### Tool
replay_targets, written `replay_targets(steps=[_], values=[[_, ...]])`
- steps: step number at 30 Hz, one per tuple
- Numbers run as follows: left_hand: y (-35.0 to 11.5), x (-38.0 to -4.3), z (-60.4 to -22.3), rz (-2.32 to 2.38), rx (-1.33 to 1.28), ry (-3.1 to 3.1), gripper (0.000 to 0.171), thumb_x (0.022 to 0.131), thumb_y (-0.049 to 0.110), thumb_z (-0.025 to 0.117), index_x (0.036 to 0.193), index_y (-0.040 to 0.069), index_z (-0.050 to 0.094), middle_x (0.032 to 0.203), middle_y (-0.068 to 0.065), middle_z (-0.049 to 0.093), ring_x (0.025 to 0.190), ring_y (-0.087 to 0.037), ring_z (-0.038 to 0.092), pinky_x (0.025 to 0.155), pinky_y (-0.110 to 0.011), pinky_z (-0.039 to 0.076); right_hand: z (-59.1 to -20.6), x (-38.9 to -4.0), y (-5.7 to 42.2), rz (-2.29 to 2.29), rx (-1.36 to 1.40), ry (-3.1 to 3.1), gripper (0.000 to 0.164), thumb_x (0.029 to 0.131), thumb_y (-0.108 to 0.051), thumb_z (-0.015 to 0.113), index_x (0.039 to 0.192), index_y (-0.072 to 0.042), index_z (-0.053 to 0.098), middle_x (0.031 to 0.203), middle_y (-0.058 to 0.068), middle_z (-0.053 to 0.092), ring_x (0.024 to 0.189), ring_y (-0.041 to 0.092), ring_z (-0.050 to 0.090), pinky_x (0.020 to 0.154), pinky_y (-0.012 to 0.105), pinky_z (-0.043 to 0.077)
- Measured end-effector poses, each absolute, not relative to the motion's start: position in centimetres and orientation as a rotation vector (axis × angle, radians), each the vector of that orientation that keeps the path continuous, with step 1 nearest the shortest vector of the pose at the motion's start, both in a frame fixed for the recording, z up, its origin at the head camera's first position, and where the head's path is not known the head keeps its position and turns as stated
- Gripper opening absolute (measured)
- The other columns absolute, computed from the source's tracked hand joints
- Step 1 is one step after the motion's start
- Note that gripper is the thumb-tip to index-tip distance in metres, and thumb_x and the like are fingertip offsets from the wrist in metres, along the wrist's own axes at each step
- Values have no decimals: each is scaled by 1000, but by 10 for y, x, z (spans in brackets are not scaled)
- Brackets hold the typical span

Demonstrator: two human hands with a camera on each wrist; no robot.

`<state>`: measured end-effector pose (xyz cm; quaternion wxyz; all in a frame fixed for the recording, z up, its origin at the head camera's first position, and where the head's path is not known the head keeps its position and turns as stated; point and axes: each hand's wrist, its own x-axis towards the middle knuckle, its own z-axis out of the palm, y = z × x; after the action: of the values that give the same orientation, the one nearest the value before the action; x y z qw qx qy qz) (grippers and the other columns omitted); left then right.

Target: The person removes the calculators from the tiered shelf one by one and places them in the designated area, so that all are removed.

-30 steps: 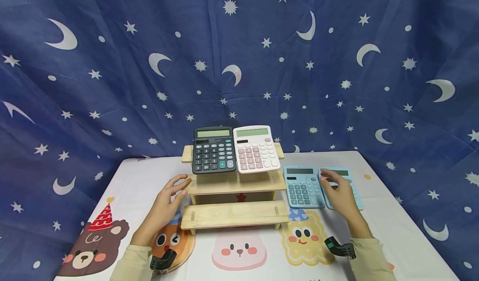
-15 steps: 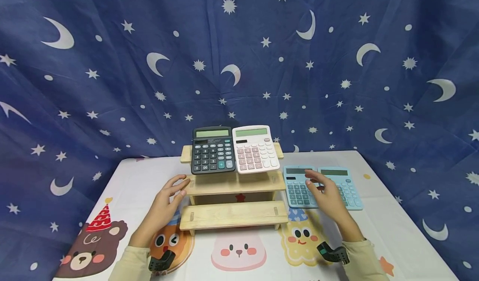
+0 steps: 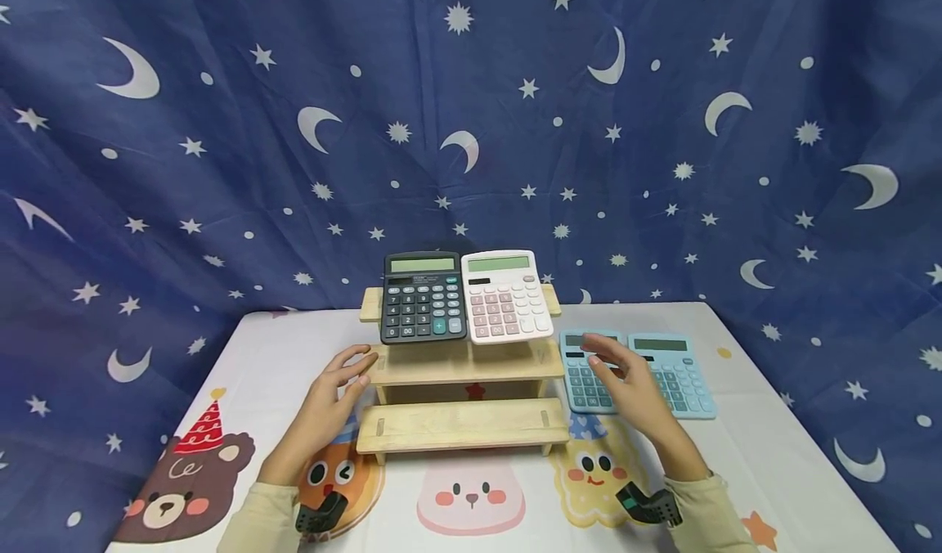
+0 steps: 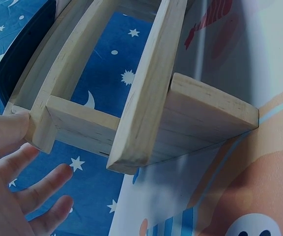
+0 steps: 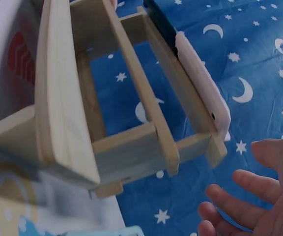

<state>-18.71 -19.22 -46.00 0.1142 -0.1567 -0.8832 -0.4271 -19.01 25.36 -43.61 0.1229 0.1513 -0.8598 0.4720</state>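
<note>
Head view is showing a stepped wooden stand (image 3: pixel 464 426) standing on the white desk (image 3: pixel 294 332), near the middle of its back edge. Black calculator (image 3: pixel 424 298) and white calculator (image 3: pixel 506 296) are resting side by side on the top tier, tilted with their keys facing the person, the black one sitting on the left. Toward the desk's back right corner, the first blue calculator (image 3: pixel 583 377) is lying flat just beside the stand, and the second blue calculator (image 3: pixel 679 383) is lying just to its right, nearer the desk's right edge. The left hand (image 3: pixel 331 402) is touching the left end of the middle tier, its remaining fingers spreading loosely in the left wrist view. The right hand (image 3: pixel 629 385) is hanging over the first blue calculator, partly covering it; its fingers are bending slightly, spread apart and holding nothing. A brown bear print (image 3: pixel 180 487) is decorating the desk's front left corner, and a starry blue curtain (image 3: pixel 515 152) is hanging behind the back edge.
</note>
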Motion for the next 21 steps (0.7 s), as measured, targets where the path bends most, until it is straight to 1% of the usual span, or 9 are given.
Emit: replay_targets(steps=[1, 4, 6, 7, 9, 11, 16, 19, 21], values=[[-192, -187, -460, -1254, -460, -2588, 38, 105, 12, 54, 139, -3, 58, 151, -22, 48, 140, -48, 44, 100, -70, 45, -435, -191, 252, 1390, 452, -2503, 39, 105, -14, 53, 143, -2, 54, 132, 22, 65, 115, -1, 59, 89, 20, 51], [-191, -186, -459, -1250, -462, -2586, 38, 105, 12, 54, 139, -3, 59, 151, -22, 48, 140, -48, 45, 99, -69, 46, -431, -194, 246, 1432, 458, -2510, 42, 106, -15, 53, 146, -4, 51, 133, 23, 65, 116, -1, 59, 90, 18, 52], [-191, -186, -459, -1242, -460, -2584, 37, 105, 12, 54, 139, -3, 59, 150, -22, 49, 139, -48, 45, 99, -69, 47, -427, -196, 241, 1436, 453, -2527, 43, 106, -17, 53, 148, -7, 50, 134, 22, 65, 119, 8, 62, 91, 20, 52], [-191, -186, -459, -1241, -459, -2583, 37, 105, 12, 54, 139, -3, 59, 150, -22, 49, 139, -49, 46, 98, -69, 47, -425, -198, 239, 1439, 452, -2536, 44, 106, -18, 52, 149, -8, 48, 135, 21, 65, 121, 15, 63, 92, 21, 52], [-191, -186, -459, -1239, -459, -2586, 38, 105, 12, 53, 139, -3, 59, 150, -22, 49, 139, -48, 45, 98, -69, 47, -422, -201, 235, 1453, 457, -2544, 46, 106, -18, 53, 151, -10, 46, 135, 20, 65, 124, 30, 63, 93, 24, 53], [-191, -186, -459, -1244, -455, -2589, 38, 105, 13, 53, 139, -2, 59, 151, -22, 49, 139, -48, 45, 99, -69, 47, -419, -204, 231, 1453, 471, -2550, 49, 106, -18, 53, 153, -10, 43, 136, 20, 64, 126, 38, 61, 95, 27, 52], [-191, -187, -460, -1248, -458, -2578, 37, 105, 13, 54, 138, -2, 59, 150, -21, 49, 139, -48, 46, 98, -68, 47, -416, -210, 221, 1533, 533, -2516, 54, 106, -14, 53, 156, -6, 36, 137, 26, 62, 125, 43, 61, 98, 31, 54], [-191, -187, -460, -1251, -462, -2571, 37, 105, 13, 54, 138, -2, 60, 150, -22, 49, 139, -48, 46, 97, -69, 47, -416, -214, 217, 1625, 566, -2484, 56, 106, -11, 52, 157, -4, 32, 137, 30, 60, 122, 46, 62, 99, 38, 56], [-191, -187, -460, -1250, -462, -2571, 37, 105, 13, 54, 138, -2, 60, 150, -22, 49, 139, -49, 45, 98, -69, 47, -416, -216, 214, 1670, 570, -2477, 56, 106, -11, 52, 158, -5, 31, 137, 31, 59, 121, 46, 63, 99, 41, 56]])
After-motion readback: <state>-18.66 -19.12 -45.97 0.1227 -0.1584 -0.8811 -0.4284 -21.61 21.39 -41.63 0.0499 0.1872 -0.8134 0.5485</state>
